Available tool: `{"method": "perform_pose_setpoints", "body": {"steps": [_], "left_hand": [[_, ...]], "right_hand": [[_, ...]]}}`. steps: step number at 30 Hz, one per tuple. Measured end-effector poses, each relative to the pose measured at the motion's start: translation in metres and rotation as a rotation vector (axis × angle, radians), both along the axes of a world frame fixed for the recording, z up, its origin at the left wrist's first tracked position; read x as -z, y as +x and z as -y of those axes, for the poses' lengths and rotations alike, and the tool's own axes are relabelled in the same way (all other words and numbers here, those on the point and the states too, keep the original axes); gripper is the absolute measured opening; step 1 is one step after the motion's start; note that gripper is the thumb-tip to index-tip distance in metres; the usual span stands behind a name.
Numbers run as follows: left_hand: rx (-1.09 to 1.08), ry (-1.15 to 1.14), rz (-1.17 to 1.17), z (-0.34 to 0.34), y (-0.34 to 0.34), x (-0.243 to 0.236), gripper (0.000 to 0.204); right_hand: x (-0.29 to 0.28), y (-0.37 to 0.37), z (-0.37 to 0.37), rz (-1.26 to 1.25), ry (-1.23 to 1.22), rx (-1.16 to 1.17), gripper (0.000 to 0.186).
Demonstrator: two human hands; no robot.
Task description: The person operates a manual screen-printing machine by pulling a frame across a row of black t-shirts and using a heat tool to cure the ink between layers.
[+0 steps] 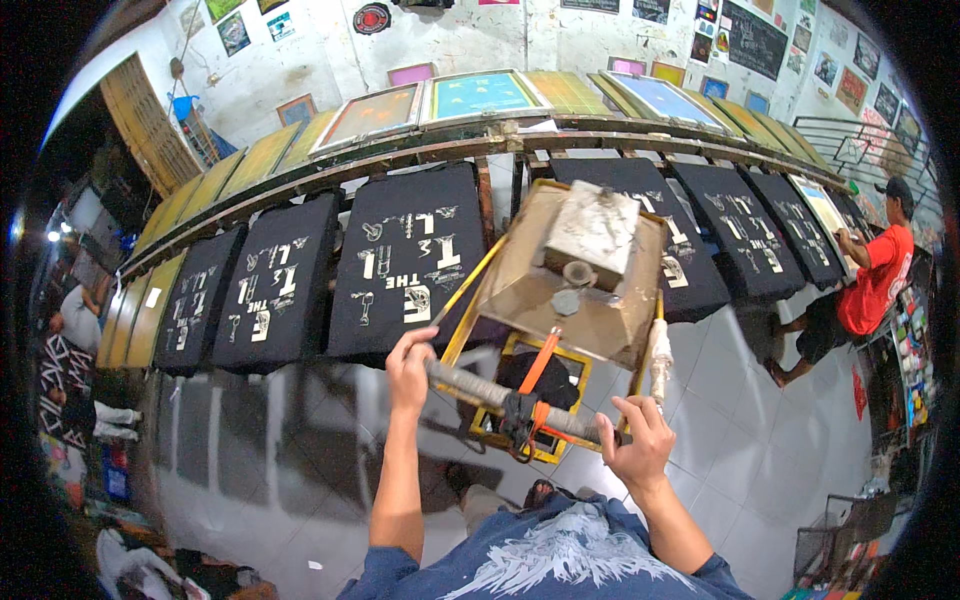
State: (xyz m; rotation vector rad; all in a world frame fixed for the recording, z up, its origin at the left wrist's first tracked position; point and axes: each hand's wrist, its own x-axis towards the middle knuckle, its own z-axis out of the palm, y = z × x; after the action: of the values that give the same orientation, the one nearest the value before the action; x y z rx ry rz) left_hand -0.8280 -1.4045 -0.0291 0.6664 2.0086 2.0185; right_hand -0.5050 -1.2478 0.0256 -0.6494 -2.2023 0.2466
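Observation:
Before me stands a flash dryer with a brown metal hood (500,290), a pale box on top and a yellow frame. Across its near side runs a handle bar (465,382) wrapped in grey tape, with orange straps (540,362) and a dark cable bundle at its middle. My left hand (408,368) is closed round the bar's left end, by the yellow frame. At the right end, my right hand (640,438) grips the bar with curled fingers. Left of the hood lies a black printed T-shirt (400,265) on a board; the hood partly hides another black T-shirt (690,270).
More black shirts (272,280) lie along the long printing table. Framed screens (480,95) lean behind the table's rail (330,165). A person in a red shirt (880,280) works at the far right. Another person (80,310) is at the left. Grey tiles (740,430) cover the floor.

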Motion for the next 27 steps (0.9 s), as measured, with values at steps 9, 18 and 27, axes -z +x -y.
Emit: {"method": "perform_pose_setpoints", "body": {"steps": [9,18,27], "left_hand": [[-0.451,-0.070,0.050,0.079,0.099,-0.017,0.020],[-0.763,0.141,-0.072,0.055,0.089,0.012,0.017],[-0.738,0.248,-0.016,0.089,0.047,0.016,0.019]], "right_hand": [[0.017,-0.041,-0.087,-0.089,0.026,-0.389,0.015],[0.020,-0.104,-0.126,-0.105,-0.072,-0.562,0.007],[0.012,-0.105,-0.055,-0.065,-0.120,-0.325,0.019]]}}
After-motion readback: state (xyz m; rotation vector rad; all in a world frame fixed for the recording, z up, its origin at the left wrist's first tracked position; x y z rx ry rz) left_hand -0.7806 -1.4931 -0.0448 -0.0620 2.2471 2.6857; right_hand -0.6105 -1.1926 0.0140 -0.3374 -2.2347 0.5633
